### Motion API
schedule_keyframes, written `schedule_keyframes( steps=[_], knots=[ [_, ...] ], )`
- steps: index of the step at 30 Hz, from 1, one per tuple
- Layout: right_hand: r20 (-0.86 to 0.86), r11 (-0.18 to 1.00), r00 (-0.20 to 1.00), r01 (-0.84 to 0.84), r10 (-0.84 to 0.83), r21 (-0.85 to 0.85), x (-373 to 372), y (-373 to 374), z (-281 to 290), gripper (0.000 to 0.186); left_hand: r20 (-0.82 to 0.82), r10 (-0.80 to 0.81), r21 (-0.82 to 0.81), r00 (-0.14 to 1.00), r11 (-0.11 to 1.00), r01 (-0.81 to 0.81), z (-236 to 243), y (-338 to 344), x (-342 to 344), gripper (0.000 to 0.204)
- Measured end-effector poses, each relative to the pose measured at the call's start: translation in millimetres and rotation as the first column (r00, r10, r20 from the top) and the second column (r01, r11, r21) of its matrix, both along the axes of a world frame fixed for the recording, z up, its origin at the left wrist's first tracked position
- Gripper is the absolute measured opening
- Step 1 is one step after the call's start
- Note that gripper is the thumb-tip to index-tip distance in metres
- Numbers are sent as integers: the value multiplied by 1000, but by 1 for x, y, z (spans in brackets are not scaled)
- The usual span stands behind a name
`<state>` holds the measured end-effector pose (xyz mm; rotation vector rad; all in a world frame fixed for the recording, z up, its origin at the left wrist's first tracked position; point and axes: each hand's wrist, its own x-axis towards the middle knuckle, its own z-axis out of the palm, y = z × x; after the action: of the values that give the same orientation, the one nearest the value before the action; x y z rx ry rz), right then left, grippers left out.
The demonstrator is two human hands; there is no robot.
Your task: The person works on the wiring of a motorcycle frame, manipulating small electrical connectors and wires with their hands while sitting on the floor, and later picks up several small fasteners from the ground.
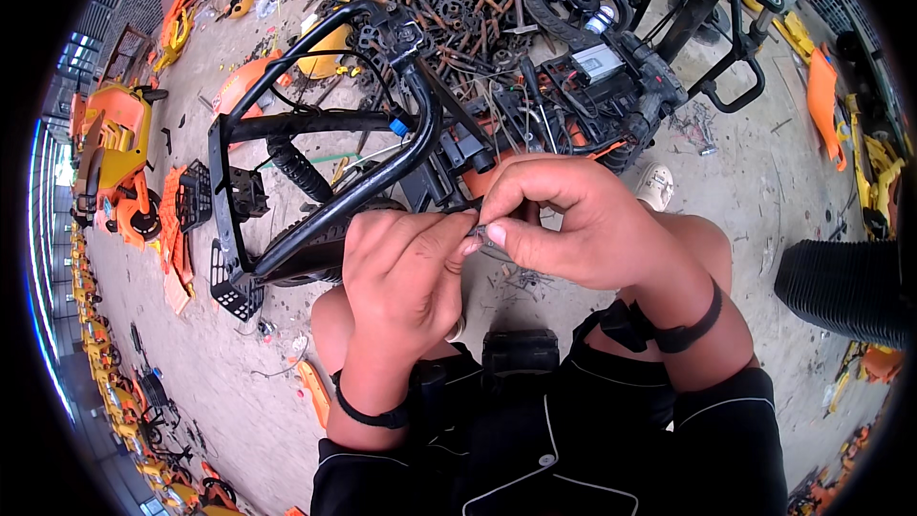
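Close together in front of my chest, my left hand (401, 272) and my right hand (578, 220) pinch a small dark piece (481, 230) between thumbs and fingertips. It looks like a cable connector, but most of it is covered by my fingers. Just beyond my hands lies a partly stripped vehicle with a black tubular frame (315, 215). A black spring-covered damper (298, 170) and a blue connector (397, 125) show on it. Right of the frame, exposed cables and a silver box (597, 61) sit on the black chassis (642, 86).
A heap of rusty metal parts (444, 0) lies beyond the frame, beside a black wheel (576, 2). Orange panels (175, 229) and a black basket (194, 195) are on the left. A black ribbed stack (841, 291) stands at right. My shoe (655, 186) rests near the chassis.
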<state>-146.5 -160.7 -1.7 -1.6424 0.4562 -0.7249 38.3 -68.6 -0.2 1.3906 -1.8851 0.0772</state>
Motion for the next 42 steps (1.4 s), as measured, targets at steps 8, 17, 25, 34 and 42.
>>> schedule_keyframes(
  steps=[8,17,25,34,42],
  knots=[
    [22,1000,1000,8,-7,-10,2,1,-1,3,-25,-5,16,1000,1000,6,-1,0,-2,15],
    [0,998,1000,16,-16,-65,1,3,-2,8,-55,-19,28,998,999,21,-1,-1,-5,15],
    [-104,901,981,107,-165,-420,1,2,-4,9,110,39,27,993,999,-42,-4,-1,0,26],
    [-175,792,962,62,-210,-608,-1,1,-5,13,163,51,28,985,998,-56,-6,-3,-2,25],
    [-119,815,973,95,-197,-572,-1,2,-6,8,149,21,-9,989,1000,-19,-6,-5,-3,28]
  ],
)
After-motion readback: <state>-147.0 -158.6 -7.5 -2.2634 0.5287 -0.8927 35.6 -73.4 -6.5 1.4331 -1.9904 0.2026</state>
